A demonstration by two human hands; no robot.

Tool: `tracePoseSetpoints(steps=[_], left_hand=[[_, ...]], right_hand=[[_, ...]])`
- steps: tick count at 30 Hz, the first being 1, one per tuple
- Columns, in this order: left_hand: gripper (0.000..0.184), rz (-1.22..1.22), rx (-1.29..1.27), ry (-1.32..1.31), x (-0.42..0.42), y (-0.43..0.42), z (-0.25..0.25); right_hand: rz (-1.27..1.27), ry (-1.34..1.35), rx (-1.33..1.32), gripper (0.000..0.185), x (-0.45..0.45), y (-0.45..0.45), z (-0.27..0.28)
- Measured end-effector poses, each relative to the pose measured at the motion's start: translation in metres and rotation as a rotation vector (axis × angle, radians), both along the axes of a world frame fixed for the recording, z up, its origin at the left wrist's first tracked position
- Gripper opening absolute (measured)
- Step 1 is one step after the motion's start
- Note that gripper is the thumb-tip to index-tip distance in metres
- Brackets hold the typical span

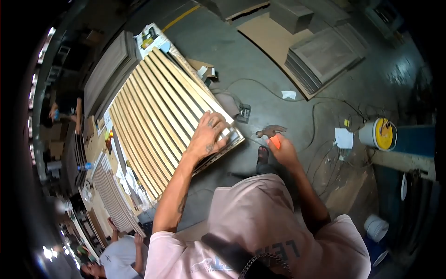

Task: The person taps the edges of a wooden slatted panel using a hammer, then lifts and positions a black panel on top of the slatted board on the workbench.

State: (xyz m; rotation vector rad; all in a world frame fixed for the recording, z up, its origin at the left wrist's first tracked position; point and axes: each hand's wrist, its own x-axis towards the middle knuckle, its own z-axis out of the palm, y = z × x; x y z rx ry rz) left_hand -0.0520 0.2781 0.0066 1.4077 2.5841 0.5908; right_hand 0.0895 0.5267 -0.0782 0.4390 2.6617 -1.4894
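At left we see the slatted wooden panel (154,118) lying flat, and our left hand (209,136) rests, fingers bent, near its right-hand corner; whether it grips a slat, we cannot tell. Farther right, our right hand (285,152) is wrapped around a hammer (271,130), apart from the panel.

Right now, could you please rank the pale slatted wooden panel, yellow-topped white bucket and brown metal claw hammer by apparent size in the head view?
1. Pale slatted wooden panel
2. Yellow-topped white bucket
3. Brown metal claw hammer
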Motion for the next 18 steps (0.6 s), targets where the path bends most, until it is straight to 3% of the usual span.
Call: tracePoseSetpoints(steps=[6, 9, 13, 16, 18], left_hand=[[0.086, 0.466, -0.109, 0.147, 0.036, -0.001, -0.011], [0.087, 0.590, -0.129, 0.163, 0.052, 0.001, -0.022], [0.088, 0.637, -0.110, 0.152, 0.052, 0.001, -0.023], [0.091, 0.628, -0.102, 0.158, 0.053, 0.000, -0.023], [0.091, 0.614, -0.108, 0.146, 0.051, -0.002, -0.023]], right_hand=[[0.354, 0.221, 0.057, 0.026, -0.049, -0.015, 0.065], [0.468, 0.432, 0.108, 0.021, -0.069, -0.032, 0.114], [0.545, 0.645, 0.143, 0.015, -0.080, -0.047, 0.116], [0.678, 0.406, 0.397, 0.018, -0.083, -0.047, 0.086], [0.699, 0.416, 0.331, 0.019, -0.087, -0.045, 0.091]])
